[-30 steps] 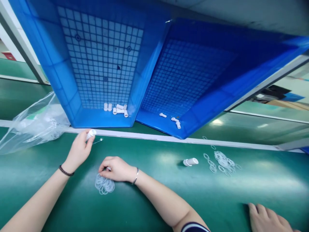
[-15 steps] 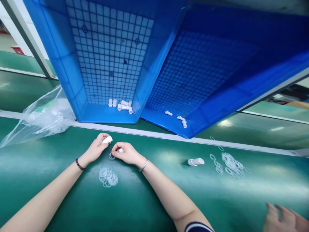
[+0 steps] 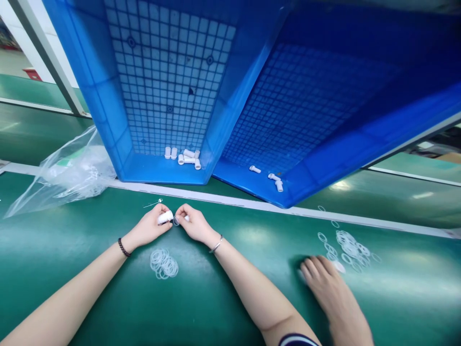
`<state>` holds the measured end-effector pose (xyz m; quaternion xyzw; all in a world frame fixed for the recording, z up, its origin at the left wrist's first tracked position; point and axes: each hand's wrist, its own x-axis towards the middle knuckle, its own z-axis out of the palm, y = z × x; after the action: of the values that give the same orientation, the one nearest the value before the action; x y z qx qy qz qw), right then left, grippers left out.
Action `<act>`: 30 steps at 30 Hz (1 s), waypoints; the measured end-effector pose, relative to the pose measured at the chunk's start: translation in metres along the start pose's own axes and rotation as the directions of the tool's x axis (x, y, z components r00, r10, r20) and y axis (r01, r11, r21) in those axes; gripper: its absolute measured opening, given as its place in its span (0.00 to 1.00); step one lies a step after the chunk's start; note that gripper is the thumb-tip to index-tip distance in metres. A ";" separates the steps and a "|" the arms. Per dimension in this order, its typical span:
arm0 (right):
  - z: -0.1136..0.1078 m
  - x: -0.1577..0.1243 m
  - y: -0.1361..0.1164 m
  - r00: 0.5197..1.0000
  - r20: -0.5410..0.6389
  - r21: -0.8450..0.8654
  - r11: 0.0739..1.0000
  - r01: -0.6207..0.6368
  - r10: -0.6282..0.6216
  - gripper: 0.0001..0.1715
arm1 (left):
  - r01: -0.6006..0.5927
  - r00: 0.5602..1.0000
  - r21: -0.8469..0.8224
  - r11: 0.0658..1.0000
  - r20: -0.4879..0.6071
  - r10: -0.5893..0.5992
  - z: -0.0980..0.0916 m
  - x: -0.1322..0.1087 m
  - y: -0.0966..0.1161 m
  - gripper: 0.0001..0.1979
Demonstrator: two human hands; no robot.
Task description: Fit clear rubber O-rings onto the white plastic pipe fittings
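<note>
My left hand (image 3: 153,225) is closed around a short white pipe fitting (image 3: 165,217), its end facing right. Close beside that end, the fingertips of my right hand (image 3: 194,225) pinch a thin clear ring (image 3: 176,220). Whether the ring touches the fitting I cannot tell. A second white piece (image 3: 187,218) shows partly among my right fingers; its kind is hidden. Below my hands lies a loose pile of clear rings (image 3: 163,264) on the green tabletop (image 3: 201,298).
Two blue crates (image 3: 163,176) (image 3: 252,186) stand tilted behind a pale strip, with several white fittings (image 3: 189,160) inside. A clear plastic bag (image 3: 77,173) lies left. At right, another person's hand (image 3: 324,278) is over a white fitting (image 3: 338,266) near more rings (image 3: 351,247).
My left hand has brought the fitting right and slightly down, nearer the ring in my right hand. The other person's hand has reached in from the lower right over the white fitting there.
</note>
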<state>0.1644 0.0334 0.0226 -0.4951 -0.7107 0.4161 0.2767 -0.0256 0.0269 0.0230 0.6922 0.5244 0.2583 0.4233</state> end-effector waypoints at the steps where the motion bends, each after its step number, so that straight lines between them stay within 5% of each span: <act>1: -0.001 0.000 0.000 1.000 0.001 0.009 1.000 -0.001 0.001 0.03 | -0.002 1.000 -0.003 1.000 -0.005 0.002 0.000 0.000 0.000 0.13; 8: 0.001 -0.003 0.000 0.997 0.071 -0.002 0.999 0.034 -0.034 0.03 | 0.046 0.999 -0.199 0.979 0.026 -0.041 0.003 -0.002 0.004 0.18; 15: -0.004 0.001 0.006 0.999 -0.040 -0.053 0.998 0.022 -0.024 0.03 | 0.078 0.997 0.048 0.996 -0.032 -0.076 -0.002 0.001 -0.001 0.13; 21: -0.006 -0.003 -0.004 0.995 -0.030 0.045 0.994 0.096 -0.094 0.04 | 0.080 0.996 0.001 0.997 0.041 -0.080 -0.003 -0.003 0.006 0.19; 30: 0.001 -0.006 -0.003 0.966 -0.073 -0.138 0.962 0.235 -0.247 0.04 | -0.067 0.988 0.182 0.981 0.148 0.040 0.002 -0.014 0.018 0.11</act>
<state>0.1645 0.0268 0.0254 -0.4398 -0.7779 0.3101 0.3246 -0.0196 0.0116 0.0388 0.7594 0.4955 0.1690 0.3862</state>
